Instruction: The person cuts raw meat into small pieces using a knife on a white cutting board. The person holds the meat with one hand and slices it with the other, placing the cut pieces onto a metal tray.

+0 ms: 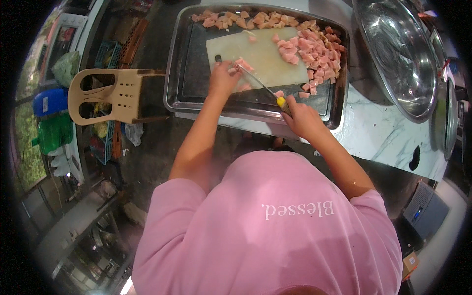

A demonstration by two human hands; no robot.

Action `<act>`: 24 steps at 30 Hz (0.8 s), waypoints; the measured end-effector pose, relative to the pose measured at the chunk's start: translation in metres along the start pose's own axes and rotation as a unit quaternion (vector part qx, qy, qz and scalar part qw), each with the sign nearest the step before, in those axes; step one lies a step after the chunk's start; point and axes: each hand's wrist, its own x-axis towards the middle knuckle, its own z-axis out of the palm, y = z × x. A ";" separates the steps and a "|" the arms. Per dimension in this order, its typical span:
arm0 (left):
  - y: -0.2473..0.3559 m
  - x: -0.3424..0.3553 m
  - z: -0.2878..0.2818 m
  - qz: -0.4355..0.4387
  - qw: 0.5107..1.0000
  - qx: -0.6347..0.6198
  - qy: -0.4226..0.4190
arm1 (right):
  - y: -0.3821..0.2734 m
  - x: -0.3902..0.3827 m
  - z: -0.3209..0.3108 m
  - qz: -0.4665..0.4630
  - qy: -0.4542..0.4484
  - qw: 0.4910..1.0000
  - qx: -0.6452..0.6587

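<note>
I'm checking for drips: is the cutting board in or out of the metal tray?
In: the cutting board lies within the metal tray, whose raised rim surrounds it.

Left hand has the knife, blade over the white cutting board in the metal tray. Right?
Wrong hand. The head view shows the knife in the right hand; the left hand is at the pink meat by the blade's far end. The blade is indeed over the white cutting board in the metal tray.
</note>
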 end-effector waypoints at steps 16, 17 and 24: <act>0.016 -0.004 0.019 0.045 0.997 0.055 0.021 | 0.011 0.012 0.000 0.055 0.047 0.997 0.018; 0.017 -0.001 0.020 0.028 0.998 0.049 0.002 | 0.011 0.011 -0.001 0.046 0.051 0.997 0.018; 0.030 0.002 0.020 0.066 0.996 0.060 0.025 | 0.014 -0.008 -0.007 0.053 0.064 0.995 0.049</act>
